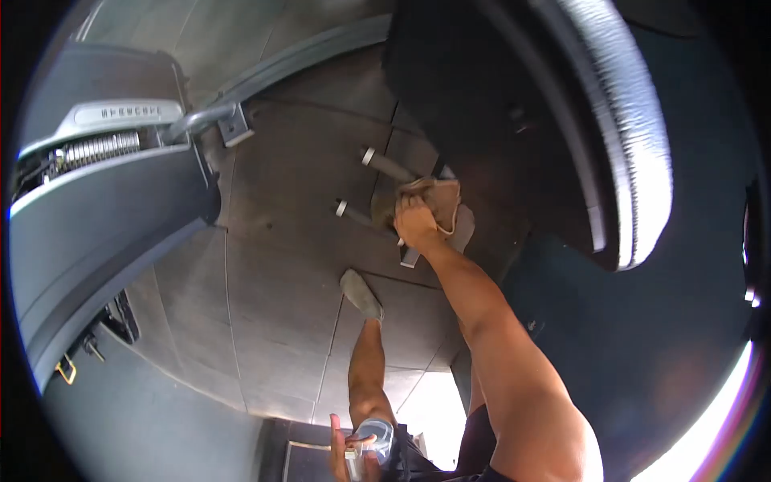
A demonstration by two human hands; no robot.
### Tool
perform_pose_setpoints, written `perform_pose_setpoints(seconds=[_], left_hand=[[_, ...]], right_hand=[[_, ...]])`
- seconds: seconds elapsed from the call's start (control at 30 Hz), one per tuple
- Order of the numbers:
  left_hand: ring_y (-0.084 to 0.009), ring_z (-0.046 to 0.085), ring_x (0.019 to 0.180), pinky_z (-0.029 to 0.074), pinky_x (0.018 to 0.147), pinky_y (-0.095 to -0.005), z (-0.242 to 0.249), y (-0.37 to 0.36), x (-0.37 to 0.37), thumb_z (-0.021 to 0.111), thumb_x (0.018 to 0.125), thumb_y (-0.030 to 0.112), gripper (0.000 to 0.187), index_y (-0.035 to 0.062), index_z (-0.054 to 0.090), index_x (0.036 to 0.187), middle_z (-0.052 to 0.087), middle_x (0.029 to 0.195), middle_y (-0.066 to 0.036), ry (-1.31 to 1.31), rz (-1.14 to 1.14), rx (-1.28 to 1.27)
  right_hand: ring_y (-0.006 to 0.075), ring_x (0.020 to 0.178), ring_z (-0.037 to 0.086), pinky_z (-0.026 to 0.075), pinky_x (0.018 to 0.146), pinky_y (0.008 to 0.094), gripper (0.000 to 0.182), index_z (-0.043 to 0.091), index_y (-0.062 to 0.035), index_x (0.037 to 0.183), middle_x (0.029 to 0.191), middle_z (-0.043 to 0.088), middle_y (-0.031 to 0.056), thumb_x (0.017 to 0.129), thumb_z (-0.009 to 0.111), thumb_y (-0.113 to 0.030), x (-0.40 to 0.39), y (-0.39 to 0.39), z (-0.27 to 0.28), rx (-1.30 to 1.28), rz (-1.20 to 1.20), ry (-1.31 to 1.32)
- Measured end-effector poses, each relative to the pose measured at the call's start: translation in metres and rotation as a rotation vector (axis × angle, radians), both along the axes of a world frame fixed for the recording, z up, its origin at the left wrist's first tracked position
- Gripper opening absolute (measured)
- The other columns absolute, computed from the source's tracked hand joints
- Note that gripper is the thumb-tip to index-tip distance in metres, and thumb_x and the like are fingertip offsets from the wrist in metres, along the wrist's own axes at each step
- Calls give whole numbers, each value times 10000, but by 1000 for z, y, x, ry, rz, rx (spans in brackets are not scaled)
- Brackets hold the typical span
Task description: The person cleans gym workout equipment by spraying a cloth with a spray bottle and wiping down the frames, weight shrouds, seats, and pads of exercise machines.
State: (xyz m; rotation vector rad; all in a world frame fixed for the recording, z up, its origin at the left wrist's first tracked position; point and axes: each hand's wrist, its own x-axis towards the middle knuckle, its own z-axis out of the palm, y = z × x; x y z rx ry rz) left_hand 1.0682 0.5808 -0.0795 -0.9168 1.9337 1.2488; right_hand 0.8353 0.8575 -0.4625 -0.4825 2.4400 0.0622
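Note:
My right hand [415,222] reaches forward and down, its fingers closed on a tan cloth [444,197]. The cloth lies against a low metal part of a gym machine, beneath a dark padded piece. Two grey bars with pale end caps, an upper bar [389,165] and a lower bar [353,212], stick out to the left of this hand. Near the bottom edge my left hand [341,451] is wrapped round a clear plastic bottle [376,436] with a white part at its top. Some of its fingers are hidden behind the bottle.
A large dark pad with a shiny edge [642,145] overhangs at upper right. On the left stands a grey machine housing [112,233] with a coil spring [100,150] and a metal bracket [234,124]. My foot in a grey shoe [361,295] rests on the dark tiled floor [281,265].

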Motion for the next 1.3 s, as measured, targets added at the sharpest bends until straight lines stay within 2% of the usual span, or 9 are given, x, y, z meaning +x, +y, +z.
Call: perform_pose_setpoints(seconds=[0.23, 0.3, 0.37, 0.4, 0.47, 0.57, 0.67, 0.87, 1.3], left_hand=[[-290, 574, 1164, 531, 880, -417, 16, 8, -23, 534, 966, 212, 450, -59, 483, 1322, 592, 1232, -220, 169, -213, -29], [-284, 583, 1147, 538, 866, -402, 33, 9, -39, 562, 951, 202, 494, -59, 458, 1358, 574, 1269, -231, 370, -385, -78], [-278, 592, 1130, 546, 852, -387, 46, -6, -38, 589, 935, 191, 545, -59, 432, 1393, 556, 1307, -241, 874, -843, -581], [-291, 591, 1133, 542, 860, -386, 86, 13, -71, 612, 920, 194, 549, -62, 448, 1378, 560, 1301, -243, 541, -355, 35], [-291, 617, 1079, 513, 892, -371, 105, 5, -72, 603, 919, 129, 415, -46, 530, 1287, 587, 1244, -237, 692, -413, 11], [-323, 589, 1174, 452, 994, -391, 141, -15, -70, 645, 907, 132, 201, -2, 638, 1057, 605, 1222, -217, 285, -302, 249], [-358, 591, 1018, 521, 838, -454, 159, -44, -99, 659, 810, 204, 377, 57, 554, 1141, 682, 945, -111, 1084, -817, 177], [-513, 498, 1195, 454, 976, -555, 281, -66, -142, 686, 772, 120, 215, 13, 675, 958, 672, 948, -153, 1316, -856, 210], [-304, 580, 1127, 500, 873, -392, 325, -117, -117, 668, 835, 146, 175, 30, 705, 961, 621, 1162, -178, 1043, -767, 487]], right_hand=[[458, 1463, 187, 151, 1186, 612, 439, 575, 49, 1295, 1492, 401, 238, 951, 467, -201, 180, -54, 41, -294, -238, -90], [434, 1379, 369, 325, 1147, 471, 463, 520, 43, 1310, 1484, 394, 267, 914, 492, -196, 232, -78, 39, -562, -1030, -337], [426, 1299, 455, 391, 1084, 471, 445, 524, -38, 1319, 1404, 499, 225, 898, 546, -183, 211, -89, 115, -507, -1221, -333], [450, 1234, 494, 431, 1027, 485, 436, 527, -36, 1302, 1309, 550, 236, 893, 562, -186, 197, -87, 155, -579, -1289, -345], [448, 1105, 557, 469, 939, 483, 454, 529, -35, 1292, 1164, 587, 233, 874, 611, -191, 205, -81, 196, -755, -693, 130], [417, 1065, 576, 488, 912, 484, 462, 565, -18, 1262, 1176, 562, 239, 874, 658, -251, 140, -67, 369, -979, -690, -132], [350, 974, 610, 496, 843, 413, 480, 614, -13, 1223, 1068, 595, 182, 840, 738, -275, 101, -79, 544, -1085, -492, -146], [370, 1027, 597, 477, 901, 446, 557, 628, -7, 1247, 1140, 572, 209, 833, 755, -357, 98, -112, 699, -1160, -205, 83], [147, 863, 587, 488, 794, 297, 252, 615, -56, 1087, 938, 605, 58, 858, 720, -65, 136, -134, 767, -1489, -447, 357]])
